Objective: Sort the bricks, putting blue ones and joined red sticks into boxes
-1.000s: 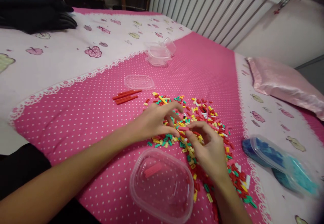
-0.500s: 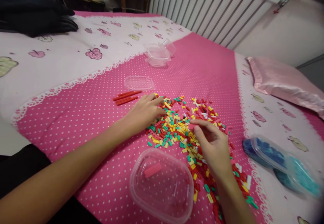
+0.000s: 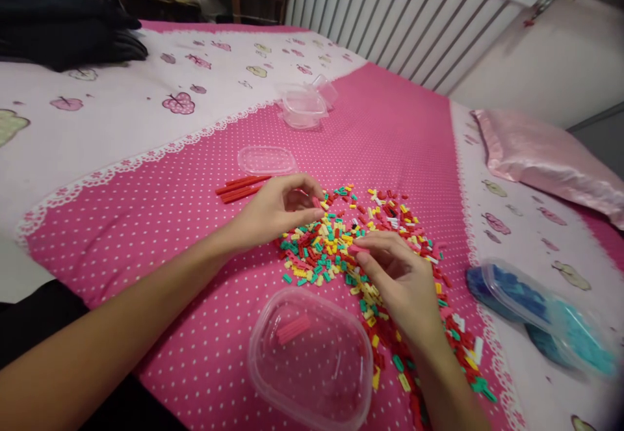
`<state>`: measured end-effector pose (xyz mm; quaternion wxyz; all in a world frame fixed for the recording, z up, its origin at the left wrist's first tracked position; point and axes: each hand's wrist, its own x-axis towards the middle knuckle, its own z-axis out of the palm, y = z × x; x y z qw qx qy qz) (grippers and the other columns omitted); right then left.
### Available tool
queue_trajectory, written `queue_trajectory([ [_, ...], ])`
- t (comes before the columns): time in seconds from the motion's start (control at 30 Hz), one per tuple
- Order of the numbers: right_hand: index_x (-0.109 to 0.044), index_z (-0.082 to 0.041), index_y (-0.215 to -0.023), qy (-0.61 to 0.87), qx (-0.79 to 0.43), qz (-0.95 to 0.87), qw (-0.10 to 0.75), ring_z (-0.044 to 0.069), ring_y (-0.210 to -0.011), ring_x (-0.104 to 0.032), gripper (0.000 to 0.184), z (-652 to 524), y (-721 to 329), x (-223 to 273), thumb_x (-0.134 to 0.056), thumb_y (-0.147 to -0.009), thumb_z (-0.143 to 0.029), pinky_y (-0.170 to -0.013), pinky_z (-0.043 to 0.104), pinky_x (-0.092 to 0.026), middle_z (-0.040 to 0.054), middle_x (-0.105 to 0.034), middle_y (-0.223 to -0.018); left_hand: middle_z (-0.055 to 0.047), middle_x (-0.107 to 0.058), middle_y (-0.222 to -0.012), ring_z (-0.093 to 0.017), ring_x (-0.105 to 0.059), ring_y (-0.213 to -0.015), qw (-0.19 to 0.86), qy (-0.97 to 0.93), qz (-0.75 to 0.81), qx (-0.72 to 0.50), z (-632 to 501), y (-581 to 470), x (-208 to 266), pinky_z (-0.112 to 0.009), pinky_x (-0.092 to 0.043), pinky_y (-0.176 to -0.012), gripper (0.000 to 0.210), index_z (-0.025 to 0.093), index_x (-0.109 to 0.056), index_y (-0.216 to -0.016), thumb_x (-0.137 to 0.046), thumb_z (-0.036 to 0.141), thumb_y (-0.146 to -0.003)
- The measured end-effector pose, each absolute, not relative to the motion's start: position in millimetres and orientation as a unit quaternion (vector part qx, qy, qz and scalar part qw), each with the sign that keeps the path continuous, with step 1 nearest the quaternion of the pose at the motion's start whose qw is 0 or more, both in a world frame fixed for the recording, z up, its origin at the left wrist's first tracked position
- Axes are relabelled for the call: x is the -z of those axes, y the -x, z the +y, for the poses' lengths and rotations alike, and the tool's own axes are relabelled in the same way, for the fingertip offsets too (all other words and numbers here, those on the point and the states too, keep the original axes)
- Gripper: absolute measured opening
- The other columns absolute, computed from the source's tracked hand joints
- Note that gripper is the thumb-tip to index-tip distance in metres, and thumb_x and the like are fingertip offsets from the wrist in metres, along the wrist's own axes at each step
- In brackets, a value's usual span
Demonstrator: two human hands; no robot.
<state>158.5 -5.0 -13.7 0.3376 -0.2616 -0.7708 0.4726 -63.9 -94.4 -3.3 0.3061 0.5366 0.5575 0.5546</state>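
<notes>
Over the pile of small toy building bricks (image 3: 336, 239), in red, yellow, green, white and pink, both hands are at work. My left hand (image 3: 287, 207) pinches a small pink brick (image 3: 316, 203) between thumb and fingertips above the pile's left side. Between thumb and forefinger, my right hand (image 3: 402, 275) holds pink bricks (image 3: 358, 249); how many is hard to tell. In front of the hands stands a clear plastic tub (image 3: 312, 379) with a joined block of pink bricks (image 3: 293, 329) inside. Joined red brick sticks (image 3: 241, 187) lie left of my left hand.
A clear lid (image 3: 267, 159) lies beyond the red sticks, with clear containers (image 3: 303, 106) farther back. Tubs of blue and turquoise pieces (image 3: 541, 314) sit at the right, near a pink pillow (image 3: 550, 161). Black cloth (image 3: 68, 25) lies at the far left.
My left hand has lifted from the pile, its fingers closing on a pink brick. My right hand has shifted slightly left with its pink bricks, now nearer the left hand.
</notes>
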Motion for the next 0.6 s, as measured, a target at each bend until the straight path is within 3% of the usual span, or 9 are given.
queue_trajectory([
  [0.13, -0.078, -0.025, -0.09, 0.266, -0.496, -0.746, 0.355, 0.017, -0.082, -0.071, 0.006, -12.8, -157.4, 11.4, -0.075, -0.085, -0.026, -0.074, 0.029, -0.06, 0.0028, -0.076, -0.089, 0.001, -0.063, -0.067, -0.009, -0.059, -0.06, 0.422, -0.492, 0.512, -0.563, -95.6, 47.7, 2.6, -0.02, -0.045, -0.055, 0.032, 0.014, -0.059, -0.08, -0.085, 0.029, -0.072],
  [0.6, -0.076, -0.024, -0.087, 0.245, -0.399, -0.794, 0.388, 0.018, -0.082, -0.07, 0.006, -19.5, -162.4, 8.5, -0.074, -0.086, -0.019, -0.074, 0.032, -0.057, 0.0031, -0.075, -0.087, -0.004, -0.068, -0.071, -0.013, -0.063, -0.065, 0.414, -0.498, 0.495, -0.58, -96.1, 29.8, 12.6, -0.024, -0.049, -0.059, 0.034, 0.013, -0.057, -0.069, -0.087, 0.031, -0.07],
])
